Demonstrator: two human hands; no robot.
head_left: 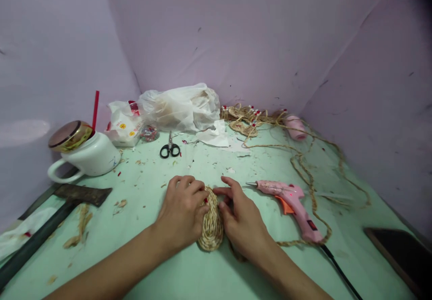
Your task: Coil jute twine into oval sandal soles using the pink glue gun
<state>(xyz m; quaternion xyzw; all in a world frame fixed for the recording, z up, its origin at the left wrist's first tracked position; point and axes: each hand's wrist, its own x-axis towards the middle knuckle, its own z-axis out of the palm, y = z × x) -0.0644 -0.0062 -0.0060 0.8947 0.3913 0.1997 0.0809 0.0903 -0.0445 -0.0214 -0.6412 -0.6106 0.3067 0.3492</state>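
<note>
A long oval [212,228] of coiled, twisted straw rope lies on the green table in front of me, shaped like a small slipper sole. Something small and red shows at its upper left. My left hand [185,210] grips its left side, fingers curled over the upper edge and thumb on the coil. On the other side, my right hand [241,214] closes its thumb and fingers against the right edge. From beneath that hand a loose straw rope [293,243] runs right, past the handle of a pink glue gun [290,201]. The coil's upper end is partly hidden by my fingers.
Small black scissors [170,147] lie beyond my hands. An axe [81,196] and a white mug [91,156] are at left. Plastic bags [182,106], finished-looking straw pieces [243,126] and a pink roll [296,127] line the back. A dark flat object [398,255] sits at right.
</note>
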